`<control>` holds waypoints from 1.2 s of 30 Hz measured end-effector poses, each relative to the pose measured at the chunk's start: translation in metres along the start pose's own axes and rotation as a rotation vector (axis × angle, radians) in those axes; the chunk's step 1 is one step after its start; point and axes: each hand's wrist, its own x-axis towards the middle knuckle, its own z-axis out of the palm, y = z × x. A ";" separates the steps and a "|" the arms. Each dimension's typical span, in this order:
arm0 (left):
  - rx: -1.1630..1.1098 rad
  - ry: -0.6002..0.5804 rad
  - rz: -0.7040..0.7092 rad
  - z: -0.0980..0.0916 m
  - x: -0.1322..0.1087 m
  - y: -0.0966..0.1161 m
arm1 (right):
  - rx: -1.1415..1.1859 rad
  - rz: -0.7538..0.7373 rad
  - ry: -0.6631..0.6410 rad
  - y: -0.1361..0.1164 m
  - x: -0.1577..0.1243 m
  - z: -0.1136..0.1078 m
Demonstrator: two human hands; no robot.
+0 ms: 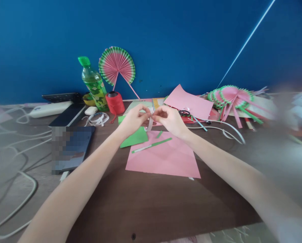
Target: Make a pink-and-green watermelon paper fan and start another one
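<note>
Both hands meet above the back edge of a pink sheet (163, 162) on the dark table. The fingers of my left hand (137, 118) are pinched at one end of a small whitish strip (150, 124). My right hand (167, 118) pinches the same strip from the other side, its fingertips touching those of my left hand. The strip hangs down in a curve, and its material is too small to tell. A green paper (134, 137) lies under my left hand. On the pink sheet rests a thin green-and-white strip (152, 145), with a shorter green piece (159, 134) behind it.
At the back left stand a green bottle (93, 84), a red spool (115, 103) and an open paper fan (117, 64). A tablet (77, 148) and white cables (26, 179) lie left. Folded fans (233, 96), black scissors (184, 113) and another pink sheet (188, 101) are at right.
</note>
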 end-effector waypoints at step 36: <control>-0.112 0.359 -0.011 0.004 0.000 0.001 | -0.302 -0.427 -0.064 0.002 -0.009 0.005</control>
